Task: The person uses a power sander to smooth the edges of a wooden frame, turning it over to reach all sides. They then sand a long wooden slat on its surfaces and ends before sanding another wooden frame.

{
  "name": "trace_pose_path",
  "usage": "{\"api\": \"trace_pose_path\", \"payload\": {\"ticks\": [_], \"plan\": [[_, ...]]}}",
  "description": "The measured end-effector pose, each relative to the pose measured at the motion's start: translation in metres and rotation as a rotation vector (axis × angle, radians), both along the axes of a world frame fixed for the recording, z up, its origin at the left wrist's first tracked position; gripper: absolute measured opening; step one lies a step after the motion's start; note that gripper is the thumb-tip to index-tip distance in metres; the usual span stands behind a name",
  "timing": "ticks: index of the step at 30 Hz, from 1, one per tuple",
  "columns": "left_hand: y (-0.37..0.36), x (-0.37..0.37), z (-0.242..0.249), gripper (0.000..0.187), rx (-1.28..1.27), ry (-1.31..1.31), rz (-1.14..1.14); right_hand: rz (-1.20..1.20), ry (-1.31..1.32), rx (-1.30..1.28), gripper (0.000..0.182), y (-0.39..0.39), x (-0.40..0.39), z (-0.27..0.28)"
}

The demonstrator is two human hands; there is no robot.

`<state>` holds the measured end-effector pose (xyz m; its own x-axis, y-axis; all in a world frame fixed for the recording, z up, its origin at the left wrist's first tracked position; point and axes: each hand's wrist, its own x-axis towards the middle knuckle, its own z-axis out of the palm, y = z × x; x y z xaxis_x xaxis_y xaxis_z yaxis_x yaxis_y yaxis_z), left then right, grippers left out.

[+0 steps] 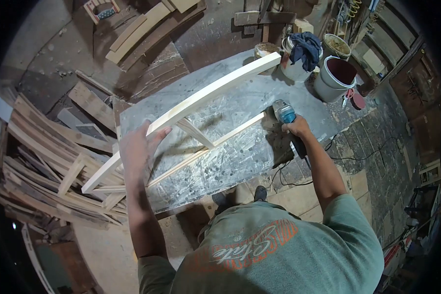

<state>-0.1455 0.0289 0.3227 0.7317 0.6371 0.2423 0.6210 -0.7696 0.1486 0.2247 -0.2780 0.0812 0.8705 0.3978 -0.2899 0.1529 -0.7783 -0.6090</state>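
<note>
A pale curved wooden frame (213,88) lies across a grey, paint-spotted table (235,161), its left end reaching past the table edge. A short crosspiece (196,132) joins the curved rail to a thin straight strip (240,130). My left hand (141,147) grips the curved rail near its left part, thumb on one side; the hand is slightly blurred. In my right hand (297,126) is a blue and silver power tool (283,111), held at the right side of the table, close to the right end of the thin strip.
White buckets (328,87), one with a dark blue cloth (306,49) over it, stand at the back right. A red disc (358,101) lies near them. Curved wood pieces (59,166) are piled at the left. A black cord (299,184) hangs below the tool.
</note>
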Motion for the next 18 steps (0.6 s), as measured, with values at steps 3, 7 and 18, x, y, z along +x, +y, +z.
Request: {"api": "trace_pose_path", "payload": {"ticks": [3,7,18], "plan": [[0.002,0.0,-0.001,0.063,-0.003,0.038,0.011,-0.137,-0.089,0.148,0.059,-0.019,-0.002,-0.008],[0.001,-0.004,-0.007,0.065,0.031,0.037,0.007,-0.235,0.051,0.385,0.058,-0.045,-0.034,0.021],[-0.016,-0.008,-0.004,0.063,0.008,0.045,0.034,0.147,0.031,0.164,0.07,-0.007,-0.079,0.013]]}}
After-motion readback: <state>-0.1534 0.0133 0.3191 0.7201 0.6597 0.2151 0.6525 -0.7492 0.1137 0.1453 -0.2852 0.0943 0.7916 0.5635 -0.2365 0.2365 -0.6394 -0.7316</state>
